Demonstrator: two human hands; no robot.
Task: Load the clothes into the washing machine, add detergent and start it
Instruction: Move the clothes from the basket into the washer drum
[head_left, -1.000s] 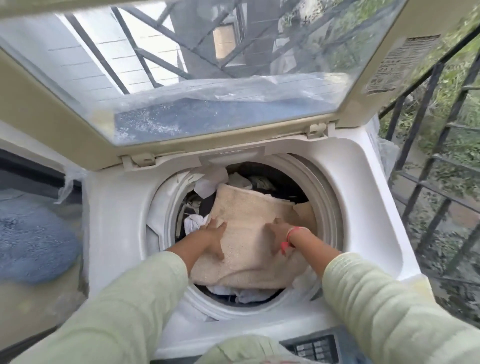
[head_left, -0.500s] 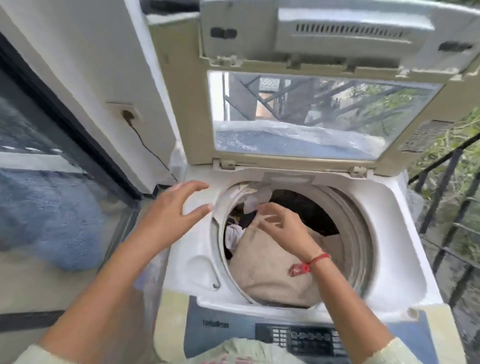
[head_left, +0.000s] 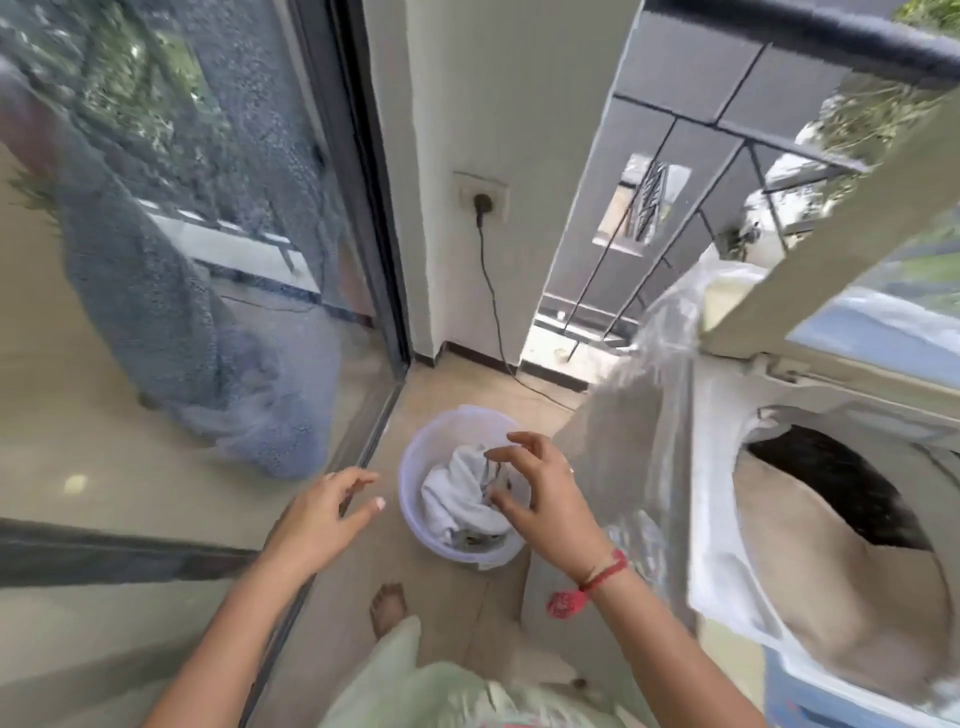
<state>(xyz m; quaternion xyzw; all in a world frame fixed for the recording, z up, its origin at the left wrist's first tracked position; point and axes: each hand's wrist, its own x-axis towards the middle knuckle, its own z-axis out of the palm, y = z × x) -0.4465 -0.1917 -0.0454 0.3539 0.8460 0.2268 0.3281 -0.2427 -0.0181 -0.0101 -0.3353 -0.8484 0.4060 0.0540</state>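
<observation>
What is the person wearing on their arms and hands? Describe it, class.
Both forearms are bare, with the pale green sleeves out of sight. The right hand has a red thread bracelet at the wrist, with a red tassel hanging. The left hand wears nothing visible.

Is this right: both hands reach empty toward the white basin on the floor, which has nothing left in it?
Not quite. The head view shows the white basin still holds white cloth. The left hand and right hand do reach toward it empty.

Home balcony laundry corner: top-load washing machine (head_left: 737, 545) with lid raised, laundry basket (head_left: 415, 499) on tiled floor (head_left: 457, 384), wall socket (head_left: 480, 197) with plugged cord, sliding glass door (head_left: 208, 260), metal railing (head_left: 675, 218) facing greenery.
</observation>
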